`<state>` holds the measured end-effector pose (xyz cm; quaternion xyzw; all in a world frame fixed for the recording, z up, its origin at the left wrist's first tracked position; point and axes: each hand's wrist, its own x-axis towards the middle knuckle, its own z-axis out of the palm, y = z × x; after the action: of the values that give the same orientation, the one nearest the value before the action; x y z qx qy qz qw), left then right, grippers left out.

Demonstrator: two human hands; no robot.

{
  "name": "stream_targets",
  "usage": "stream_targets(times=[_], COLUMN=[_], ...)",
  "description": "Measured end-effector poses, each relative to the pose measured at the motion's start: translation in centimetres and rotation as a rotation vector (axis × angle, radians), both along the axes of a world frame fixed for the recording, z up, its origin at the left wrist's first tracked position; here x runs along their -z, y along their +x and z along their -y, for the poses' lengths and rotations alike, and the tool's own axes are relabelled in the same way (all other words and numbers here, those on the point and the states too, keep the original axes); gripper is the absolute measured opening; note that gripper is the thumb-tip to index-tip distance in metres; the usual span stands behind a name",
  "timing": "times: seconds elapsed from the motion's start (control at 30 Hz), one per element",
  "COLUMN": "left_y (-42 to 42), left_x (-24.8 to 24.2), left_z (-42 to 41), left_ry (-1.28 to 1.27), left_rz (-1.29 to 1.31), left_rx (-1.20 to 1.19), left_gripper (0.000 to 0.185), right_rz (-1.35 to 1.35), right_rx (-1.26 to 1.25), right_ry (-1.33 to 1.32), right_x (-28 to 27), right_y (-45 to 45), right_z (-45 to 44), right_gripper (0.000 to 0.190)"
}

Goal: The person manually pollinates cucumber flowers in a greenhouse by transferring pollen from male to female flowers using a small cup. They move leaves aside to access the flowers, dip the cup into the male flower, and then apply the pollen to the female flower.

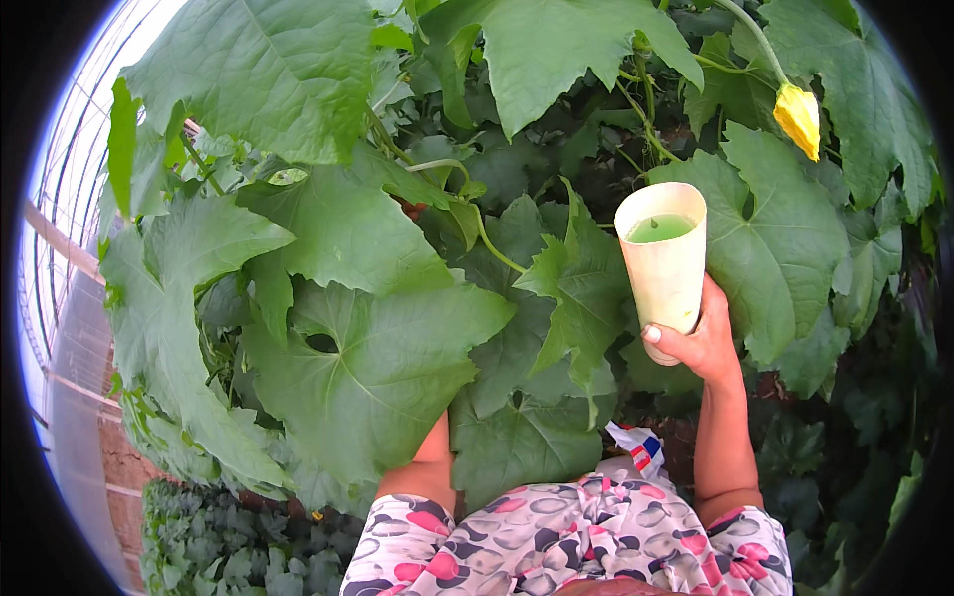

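My right hand (715, 335) grips a tall cream-white cup (663, 276) around its lower part, with the thumb across the front. Green liquid (660, 228) stands in the cup below the rim, and a small dark green bit shows in it. The cup tilts slightly, and a broad lobed leaf (768, 238) lies just right of it. My left hand is out of view: the forearm (436, 447) goes up under a large leaf (365, 372) of the vine. Whether that hand holds anything is hidden.
A yellow flower (799, 119), its petals furled, hangs from a curved stalk at upper right. Green vine stems (488, 238) cross the foliage. A printed plastic packet (641, 447) sits at my waist. Greenhouse framing (63, 246) and a brick wall (123, 454) stand at left.
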<state>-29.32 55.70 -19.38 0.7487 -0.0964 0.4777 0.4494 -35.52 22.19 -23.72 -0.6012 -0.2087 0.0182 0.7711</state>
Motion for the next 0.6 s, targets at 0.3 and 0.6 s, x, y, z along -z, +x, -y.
stream_targets(times=[0.3, 0.6], left_y=[-0.8, 5.5], left_x=[0.4, 0.1], left_z=[-0.3, 1.3], left_ry=[-0.144, -0.499], left_rz=[0.042, -0.184], left_rx=[0.188, 1.08], left_gripper=[0.027, 0.029], right_rz=[0.092, 0.069], right_rx=[0.036, 0.005], right_ry=[-0.058, 0.013], right_x=[-0.3, -1.0], right_y=[1.6, 4.1], right_z=[0.2, -0.2], right_gripper=[0.074, 0.077])
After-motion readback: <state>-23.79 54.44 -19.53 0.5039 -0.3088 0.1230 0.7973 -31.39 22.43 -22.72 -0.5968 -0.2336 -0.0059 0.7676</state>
